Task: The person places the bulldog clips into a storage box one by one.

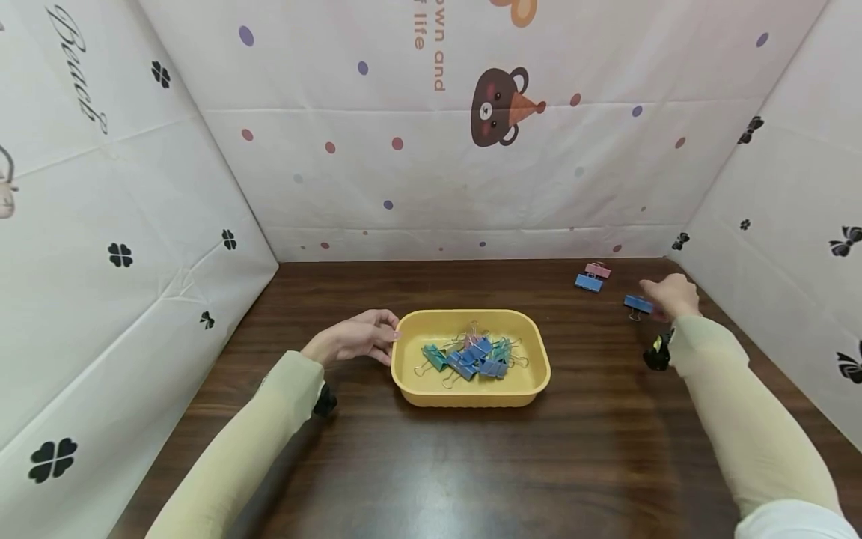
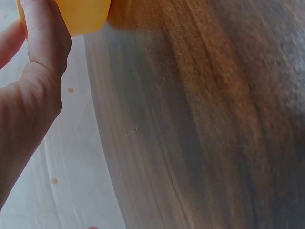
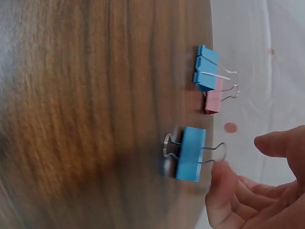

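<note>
My left hand holds the left end of a yellow plastic basket, its fingertips at the rim. In the left wrist view, the fingers overlap the basket's yellow wall. Blue, teal and pink binder clips lie piled inside. At the far right, my right hand is over a single blue binder clip. The right wrist view shows a fingertip right at a wire handle of this blue clip, while the thumb stands apart from it.
Beyond that clip, another blue binder clip and a pink one lie close together near the table's back edge. Patterned white sheets enclose the dark wooden table at the back and both sides.
</note>
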Demonstrator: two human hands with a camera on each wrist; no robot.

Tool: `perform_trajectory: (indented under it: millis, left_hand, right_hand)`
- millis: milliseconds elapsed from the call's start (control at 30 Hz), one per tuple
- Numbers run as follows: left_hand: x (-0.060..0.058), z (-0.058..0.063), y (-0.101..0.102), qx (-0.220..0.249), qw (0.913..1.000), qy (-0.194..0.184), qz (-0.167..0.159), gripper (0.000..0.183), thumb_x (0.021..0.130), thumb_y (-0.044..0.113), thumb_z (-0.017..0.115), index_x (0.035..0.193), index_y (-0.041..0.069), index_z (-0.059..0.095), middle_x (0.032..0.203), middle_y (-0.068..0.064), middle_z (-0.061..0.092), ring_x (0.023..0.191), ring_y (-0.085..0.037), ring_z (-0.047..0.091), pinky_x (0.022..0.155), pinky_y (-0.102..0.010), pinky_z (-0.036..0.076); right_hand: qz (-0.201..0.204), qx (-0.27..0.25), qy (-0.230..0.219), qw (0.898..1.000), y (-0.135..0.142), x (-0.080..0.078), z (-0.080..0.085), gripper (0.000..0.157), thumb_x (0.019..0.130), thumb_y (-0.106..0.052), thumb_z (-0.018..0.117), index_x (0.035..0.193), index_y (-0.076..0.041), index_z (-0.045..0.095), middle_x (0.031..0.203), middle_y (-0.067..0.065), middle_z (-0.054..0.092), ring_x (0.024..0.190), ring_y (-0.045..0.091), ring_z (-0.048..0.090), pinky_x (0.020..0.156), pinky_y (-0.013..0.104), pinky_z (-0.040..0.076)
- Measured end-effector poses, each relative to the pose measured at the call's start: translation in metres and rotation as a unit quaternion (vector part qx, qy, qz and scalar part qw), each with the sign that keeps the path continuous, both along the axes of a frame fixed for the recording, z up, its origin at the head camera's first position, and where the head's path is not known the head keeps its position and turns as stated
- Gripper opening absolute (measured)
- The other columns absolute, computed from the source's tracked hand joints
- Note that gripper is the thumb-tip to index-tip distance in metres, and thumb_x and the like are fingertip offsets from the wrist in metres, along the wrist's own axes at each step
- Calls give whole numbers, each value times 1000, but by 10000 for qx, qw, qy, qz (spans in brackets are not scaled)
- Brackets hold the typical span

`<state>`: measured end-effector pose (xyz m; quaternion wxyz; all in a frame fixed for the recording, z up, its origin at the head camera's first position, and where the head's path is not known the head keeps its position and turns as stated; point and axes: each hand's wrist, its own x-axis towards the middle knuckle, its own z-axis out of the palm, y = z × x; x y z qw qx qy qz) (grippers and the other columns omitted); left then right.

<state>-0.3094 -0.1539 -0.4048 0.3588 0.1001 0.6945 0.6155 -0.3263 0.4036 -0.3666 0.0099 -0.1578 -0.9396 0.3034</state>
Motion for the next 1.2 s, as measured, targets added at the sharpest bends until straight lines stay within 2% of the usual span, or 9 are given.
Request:
perform_trajectory:
  millis: [100, 200, 267, 400, 567, 800, 967, 1067, 1200]
  left_hand:
    - [0, 0, -1, 15, 10000, 11, -29, 28, 99, 7, 51, 120, -1, 35, 91, -9, 55, 71, -18, 63, 68, -32, 60]
    - [-1, 0, -1, 22, 10000, 23, -38, 28, 98, 8, 52, 119, 0, 35, 92, -10, 55, 72, -18, 63, 68, -32, 60]
    - [-1, 0, -1, 4, 10000, 44, -60, 27, 98, 8, 52, 118, 0, 36, 92, -9, 55, 73, -19, 63, 68, -32, 60]
    - [-1, 0, -1, -12, 9999, 70, -73, 25, 99, 9, 52, 117, 2, 36, 92, -9, 55, 74, -19, 63, 69, -32, 60]
    - [0, 0, -1, 5, 10000, 34, -11, 25, 98, 9, 53, 116, 2, 37, 88, -8, 56, 71, -18, 62, 68, -32, 60]
    - [1, 1, -1, 0, 10000, -17, -1, 24, 99, 7, 51, 117, 1, 36, 84, -8, 58, 68, -18, 63, 66, -31, 60]
    - [1, 1, 0, 4, 10000, -33, 4, 25, 99, 6, 51, 118, 1, 36, 84, -8, 58, 67, -18, 63, 65, -31, 60]
    - [1, 1, 1, -9, 10000, -30, 5, 24, 99, 7, 51, 117, 2, 36, 86, -8, 57, 69, -18, 63, 66, -31, 60]
    - [1, 0, 1, -22, 10000, 10, 6, 22, 99, 7, 51, 115, 3, 37, 88, -8, 55, 70, -18, 63, 67, -31, 60]
  right_hand:
    - [-196, -927, -139, 9954, 1, 0, -4, 55, 95, -37, 44, 110, 16, 51, 59, 5, 65, 51, 17, 66, 59, 36, 60]
    - [-251, -1742, -205, 9842, 1, 0, -7, 57, 96, -31, 45, 123, 19, 43, 61, 3, 67, 55, 16, 68, 64, 37, 61]
    - [-315, -2149, -303, 9757, 0, 0, -8, 56, 96, -28, 45, 127, 19, 38, 63, 3, 68, 57, 16, 69, 66, 35, 61]
    - [-538, -2630, -451, 9622, -2, -3, -10, 54, 96, -21, 46, 131, 18, 33, 62, 4, 67, 58, 15, 70, 67, 33, 61]
    - [-674, -2748, -401, 9583, -2, -7, -12, 57, 93, -13, 46, 135, 21, 27, 60, 2, 67, 57, 14, 70, 68, 31, 61]
    - [-560, -2410, -280, 9685, 0, -5, -17, 53, 95, -18, 46, 128, 22, 36, 62, 1, 66, 58, 15, 70, 67, 32, 61]
    - [-789, -2547, -297, 9633, -2, -6, -18, 57, 98, -20, 46, 134, 21, 32, 58, 0, 66, 55, 14, 69, 64, 31, 61]
    - [-937, -2651, -294, 9592, -4, -6, -17, 47, 98, -16, 48, 129, 18, 40, 56, -1, 65, 55, 13, 69, 64, 30, 61]
    - [-1000, -2701, -279, 9572, -4, -6, -15, 26, 93, -8, 51, 110, 11, 53, 55, -1, 65, 54, 11, 68, 63, 29, 61]
